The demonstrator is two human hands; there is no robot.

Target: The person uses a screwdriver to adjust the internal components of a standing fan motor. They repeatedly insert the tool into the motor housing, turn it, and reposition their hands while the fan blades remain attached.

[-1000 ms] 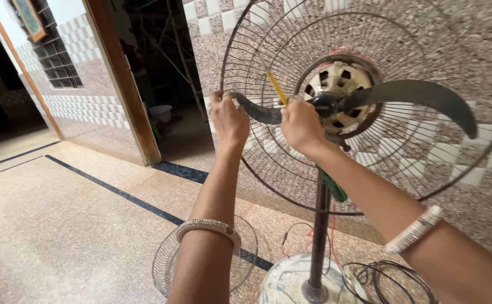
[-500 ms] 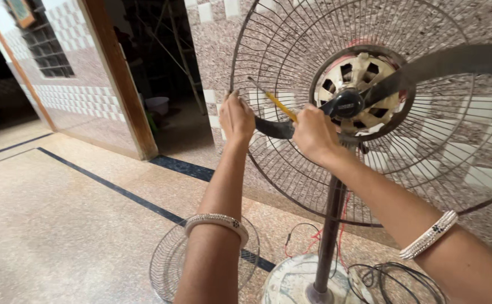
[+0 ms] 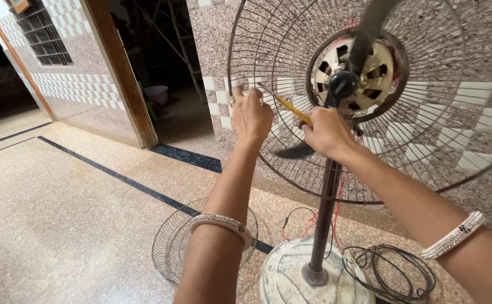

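Before a speckled stone wall stands a pedestal fan (image 3: 364, 73) with its front guard off; the left hand (image 3: 251, 115) is closed on the wire rim of the rear guard (image 3: 426, 141); the right hand (image 3: 327, 132) grips a yellow-handled screwdriver (image 3: 291, 108), just below the hub and beside a dark blade (image 3: 296, 151); on the floor by the round base (image 3: 291, 276) lie the loose front guard (image 3: 172, 247) and a coiled black cable (image 3: 392, 270).

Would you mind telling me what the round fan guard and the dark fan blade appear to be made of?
Round wire fan guard: thin metal wire, dull brownish, possibly rusted; see-through radial ribs show it. Dark fan blade: smooth and matte, metal or plastic, unclear. Right hand holds a yellow-handled tool, likely plastic; left hand is at the guard.
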